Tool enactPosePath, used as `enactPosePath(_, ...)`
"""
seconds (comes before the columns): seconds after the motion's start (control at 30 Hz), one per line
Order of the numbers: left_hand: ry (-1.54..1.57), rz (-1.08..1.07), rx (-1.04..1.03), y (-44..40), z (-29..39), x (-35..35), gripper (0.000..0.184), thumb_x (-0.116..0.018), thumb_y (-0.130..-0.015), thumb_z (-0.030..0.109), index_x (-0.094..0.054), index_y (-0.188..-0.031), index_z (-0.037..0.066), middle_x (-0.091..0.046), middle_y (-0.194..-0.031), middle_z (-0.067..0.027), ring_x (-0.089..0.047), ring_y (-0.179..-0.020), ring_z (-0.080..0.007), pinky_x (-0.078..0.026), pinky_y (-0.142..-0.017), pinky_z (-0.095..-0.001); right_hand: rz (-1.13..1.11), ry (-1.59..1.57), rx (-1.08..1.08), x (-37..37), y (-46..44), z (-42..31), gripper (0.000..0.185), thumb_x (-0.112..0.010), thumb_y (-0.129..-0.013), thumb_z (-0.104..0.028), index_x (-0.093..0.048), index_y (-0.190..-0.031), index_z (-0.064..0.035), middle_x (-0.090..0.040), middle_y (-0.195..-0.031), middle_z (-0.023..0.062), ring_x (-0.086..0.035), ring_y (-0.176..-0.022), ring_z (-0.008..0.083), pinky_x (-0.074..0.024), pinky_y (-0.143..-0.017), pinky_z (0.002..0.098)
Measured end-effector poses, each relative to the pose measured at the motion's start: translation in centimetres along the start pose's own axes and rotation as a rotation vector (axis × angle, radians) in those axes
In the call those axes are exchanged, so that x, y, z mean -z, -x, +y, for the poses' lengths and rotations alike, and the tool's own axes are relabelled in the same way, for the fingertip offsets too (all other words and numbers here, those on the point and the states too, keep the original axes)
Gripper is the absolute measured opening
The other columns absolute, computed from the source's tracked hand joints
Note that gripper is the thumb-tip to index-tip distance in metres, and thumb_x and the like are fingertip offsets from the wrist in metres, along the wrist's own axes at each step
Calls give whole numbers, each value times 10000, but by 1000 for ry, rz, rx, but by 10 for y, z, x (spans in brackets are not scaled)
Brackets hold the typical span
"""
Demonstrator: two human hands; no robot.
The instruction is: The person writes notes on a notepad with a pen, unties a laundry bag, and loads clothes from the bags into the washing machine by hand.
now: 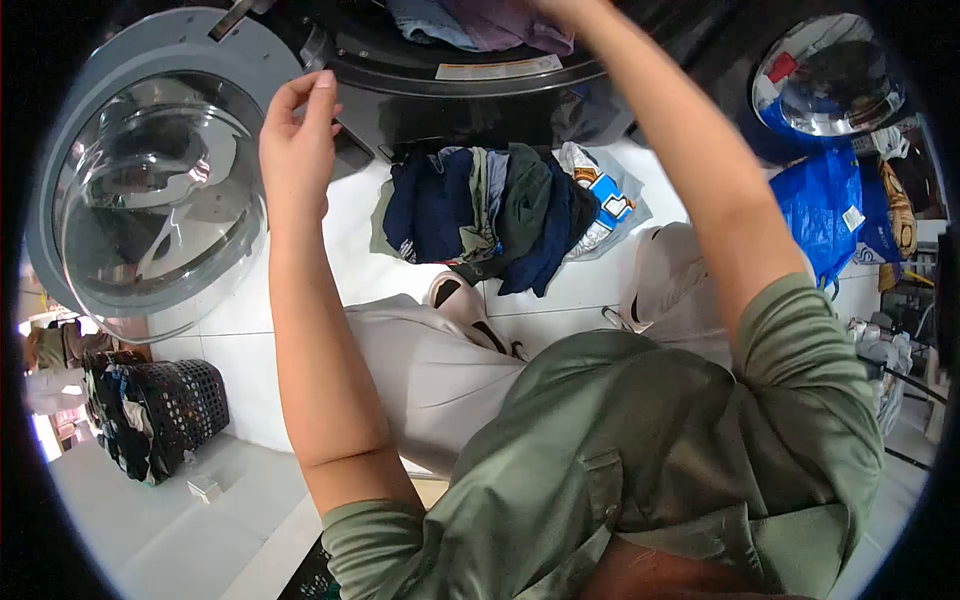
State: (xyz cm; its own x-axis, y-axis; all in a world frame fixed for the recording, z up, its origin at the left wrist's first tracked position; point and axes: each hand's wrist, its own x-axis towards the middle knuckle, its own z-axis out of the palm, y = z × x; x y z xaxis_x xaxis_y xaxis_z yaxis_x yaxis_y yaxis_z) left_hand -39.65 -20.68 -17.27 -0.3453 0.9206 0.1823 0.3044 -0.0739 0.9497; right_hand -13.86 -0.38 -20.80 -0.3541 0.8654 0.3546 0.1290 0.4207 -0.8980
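My left hand (298, 135) is raised between the round glass door (165, 190) and the machine's opening. Its fingers are loosely curled toward the thumb, and nothing shows in them. My right hand (565, 8) reaches up to the drum, blurred and cut off by the top edge, so its fingers are hidden. Beside it, a lilac garment (505, 25) and a light blue one (430, 22) lie inside the dark drum opening (380, 65). Below, on the white floor, sits a pile of dark blue and green clothes (480, 205).
A plastic bag with colourful print (605, 200) lies beside the pile. To the left stands a black perforated laundry basket (190, 400) full of clothes. At right are a second round machine door (830, 75) and a blue bag (820, 210). My feet flank the pile.
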Motion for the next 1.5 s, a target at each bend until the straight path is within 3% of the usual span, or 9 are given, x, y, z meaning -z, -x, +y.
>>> enactPosePath(0.1,-143,-13,-78,-3,-9,2,298,-616,-916,284,-657,-1066,29,-642,-989,-43,-593,-884,-119,-470,-744,-242,-856,774,-252,-68,110,74,632,-750,-729,-458,-601,-1197,-61,-664,-985,209,-656,-884,287,-526,-791,406)
enactPosePath(0.2,-347,-18,-215,-6,-25,0,295,-638,-898,297,-677,-1031,35,-642,-901,-44,-581,-824,-107,-471,-729,-244,-1046,1066,-560,-99,240,130,802,-829,-647,-378,-518,-1326,-87,-10,-1553,227,-220,-1368,468,-354,-1014,589)
enactPosePath(0.3,-397,-203,-110,6,-10,-4,403,-688,-856,352,-652,-1095,30,-650,-924,-52,-592,-837,-115,-481,-772,-272,-1064,853,-483,-92,230,148,414,-732,-766,-325,-675,-1078,-59,-585,-1225,215,-572,-1135,317,-468,-908,461)
enactPosePath(0.57,-310,-756,-114,20,-39,-46,965,-840,-602,458,-429,-1355,13,-539,-1286,-229,-540,-1181,-301,-420,-986,-353,-430,34,-98,-45,76,-99,265,-669,-881,-312,-636,-882,-49,-584,-715,-19,-570,-564,53,-461,-559,225)
enactPosePath(0.8,387,-210,95,-5,2,-35,500,-704,-846,372,-602,-1150,-12,-670,-1040,-97,-623,-926,-168,-492,-806,-290,222,-33,221,-38,67,-154,249,-653,-894,-186,-642,-1076,-16,-648,-1042,102,-604,-912,184,-485,-831,297)
enactPosePath(0.9,559,-226,167,-8,7,-20,724,-602,-826,609,-576,-1168,-29,-648,-1073,-127,-626,-946,-202,-510,-804,-301,-456,297,312,-19,79,-68,1181,-853,-609,-281,-114,-1489,-9,-184,-1544,176,-205,-1421,246,-188,-1147,312)
enactPosePath(1.2,1256,-578,394,-55,-91,23,420,-479,-979,341,-538,-1134,-45,-619,-1114,-152,-642,-810,-236,-526,-675,-303,-313,-786,-782,-82,134,-63,523,-649,-877,-287,-490,-1280,6,-622,-1142,114,-622,-1014,213,-525,-885,356)
enactPosePath(1.27,1096,-26,556,-29,-24,12,541,-498,-963,393,-400,-1319,-3,-573,-1189,-162,-607,-831,-232,-513,-739,-388,-346,-982,-555,-91,147,-40,504,-592,-915,-320,-489,-1279,13,-609,-1166,123,-626,-1015,233,-537,-873,373)
enactPosePath(1.5,-246,-636,120,27,-31,-14,757,-734,-800,280,-329,-1397,47,-544,-1211,-153,-521,-1149,-234,-425,-955,-351,-198,-700,71,-128,172,10,578,-377,-988,-469,-426,-1351,-22,-552,-1249,151,-599,-1074,279,-491,-959,389)
